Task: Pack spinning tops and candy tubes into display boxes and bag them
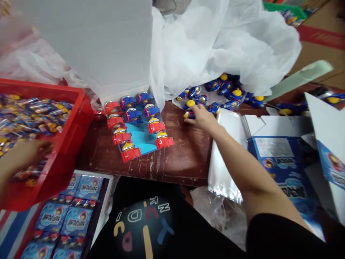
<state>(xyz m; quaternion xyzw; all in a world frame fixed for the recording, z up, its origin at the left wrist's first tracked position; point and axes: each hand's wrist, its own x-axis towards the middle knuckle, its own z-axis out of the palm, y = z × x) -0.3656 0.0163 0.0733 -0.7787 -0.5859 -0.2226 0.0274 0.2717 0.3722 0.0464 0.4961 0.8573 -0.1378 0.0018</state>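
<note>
While left hand [36, 151] is blurred, grip unclear, right hand [201, 117] pinches blue-yellow toy [190, 115].

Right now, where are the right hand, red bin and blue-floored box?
Right hand [204, 117], head view: back of the hand.
Red bin [74, 151], head view: outer right wall.
Blue-floored box [142, 140], head view: bare floor.

The left hand [40, 149] is blurring, leaving its grip unclear — the red tray [71, 153] is running off the left edge, and white plastic [242, 46] is partly covering blue toys [234, 95].
</note>
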